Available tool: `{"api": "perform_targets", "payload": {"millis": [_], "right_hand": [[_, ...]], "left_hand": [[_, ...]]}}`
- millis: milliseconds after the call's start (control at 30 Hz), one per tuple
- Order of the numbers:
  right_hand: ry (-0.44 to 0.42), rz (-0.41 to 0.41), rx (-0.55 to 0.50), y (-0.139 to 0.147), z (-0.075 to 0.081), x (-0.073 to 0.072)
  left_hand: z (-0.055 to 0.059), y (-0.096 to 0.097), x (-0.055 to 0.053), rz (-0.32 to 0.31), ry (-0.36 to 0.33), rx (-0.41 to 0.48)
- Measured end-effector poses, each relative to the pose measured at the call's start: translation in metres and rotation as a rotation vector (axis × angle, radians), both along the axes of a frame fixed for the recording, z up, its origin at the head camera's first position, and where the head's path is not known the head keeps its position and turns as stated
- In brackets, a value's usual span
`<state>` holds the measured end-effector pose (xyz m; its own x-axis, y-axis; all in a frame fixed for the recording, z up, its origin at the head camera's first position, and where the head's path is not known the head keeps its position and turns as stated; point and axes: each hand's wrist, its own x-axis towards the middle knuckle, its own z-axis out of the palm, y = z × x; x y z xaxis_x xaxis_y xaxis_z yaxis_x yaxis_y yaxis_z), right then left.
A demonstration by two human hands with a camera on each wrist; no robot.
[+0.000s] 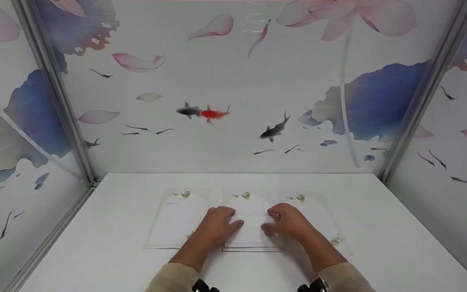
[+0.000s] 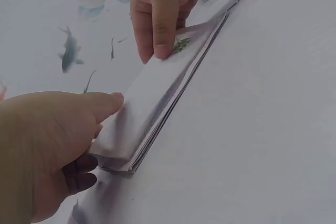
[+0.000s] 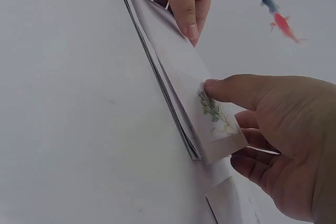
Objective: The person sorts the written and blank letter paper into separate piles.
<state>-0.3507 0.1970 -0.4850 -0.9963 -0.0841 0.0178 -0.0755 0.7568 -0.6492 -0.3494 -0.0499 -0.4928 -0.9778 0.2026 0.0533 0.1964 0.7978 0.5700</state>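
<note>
Between my two hands is the middle stack of paper [image 1: 251, 241], white sheets with a small green plant print at the top. My left hand [image 1: 217, 223] pinches the top paper [image 2: 113, 135] by its left edge, thumb above and fingers beneath. At the opposite edge, my right hand [image 1: 290, 221] pinches the same paper, its thumb beside a leafy print [image 3: 212, 109] at the near corner. Both wrist views show this paper bowed up above several layered sheets [image 3: 163, 85], whose near edges are almost lined up.
Another printed sheet [image 1: 168, 227] lies to the left, partly under my left forearm. A third printed sheet [image 1: 318, 219] lies to the right, beside my right forearm. The white table [image 1: 116, 202] is bounded by painted panels [image 1: 233, 81] at the back and both sides.
</note>
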Motion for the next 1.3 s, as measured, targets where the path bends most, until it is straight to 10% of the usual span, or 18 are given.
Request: {"api": "perform_targets", "payload": {"millis": [500, 1300], "right_hand": [[-0.025, -0.214, -0.208, 0.002, 0.002, -0.003], [-0.052, -0.234, -0.272, 0.008, 0.002, -0.005]], "left_hand": [[0.006, 0.004, -0.001, 0.277, -0.055, 0.286], [0.0, 0.002, -0.002, 0.259, -0.055, 0.373]]}}
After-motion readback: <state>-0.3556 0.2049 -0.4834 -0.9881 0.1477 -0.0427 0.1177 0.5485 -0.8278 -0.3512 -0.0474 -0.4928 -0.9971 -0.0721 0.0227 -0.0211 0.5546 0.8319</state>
